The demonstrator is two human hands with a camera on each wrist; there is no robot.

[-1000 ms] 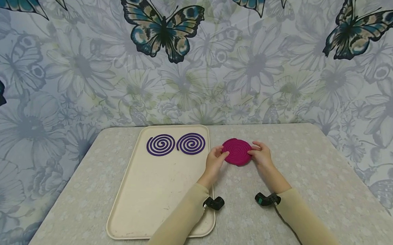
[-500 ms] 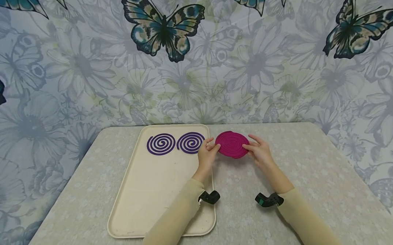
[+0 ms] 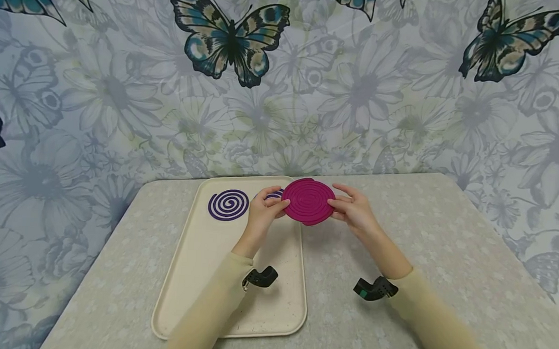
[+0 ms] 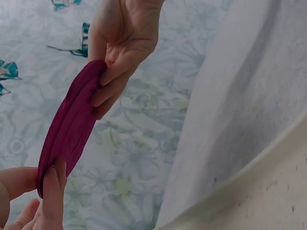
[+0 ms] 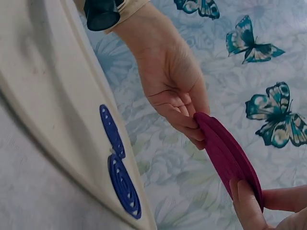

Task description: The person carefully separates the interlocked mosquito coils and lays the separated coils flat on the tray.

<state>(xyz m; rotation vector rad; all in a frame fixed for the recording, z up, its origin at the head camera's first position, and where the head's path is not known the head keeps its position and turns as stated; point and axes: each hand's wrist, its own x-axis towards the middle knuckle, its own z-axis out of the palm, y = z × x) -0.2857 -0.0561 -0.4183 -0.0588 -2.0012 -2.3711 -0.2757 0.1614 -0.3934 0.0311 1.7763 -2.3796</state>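
My left hand [image 3: 259, 215] and right hand [image 3: 359, 214] hold a magenta coiled disc [image 3: 308, 201] between them, thumbs in front and fingers behind. The disc is raised over the tray's far right corner, tilted so its spiral face shows. Edge-on in the left wrist view, the magenta disc [image 4: 72, 127] looks layered, as though stacked; I cannot tell how many layers. A purple spiral coil [image 3: 228, 205] lies flat on the cream tray [image 3: 199, 296]. Beside it, a second purple spiral [image 3: 275, 194] is mostly hidden by my left hand and the disc.
The tray lies on a table with a pale patterned cloth [image 3: 427, 228], which spreads to its right and left. Behind the table stands a wall covering [image 3: 282, 117] with flowers and butterflies. Each wrist wears a black camera [image 3: 262, 277].
Both hands have lifted the magenta disc and carried it left, from over the bare cloth to the tray's far right corner. The right-hand purple spiral has become mostly covered from view.
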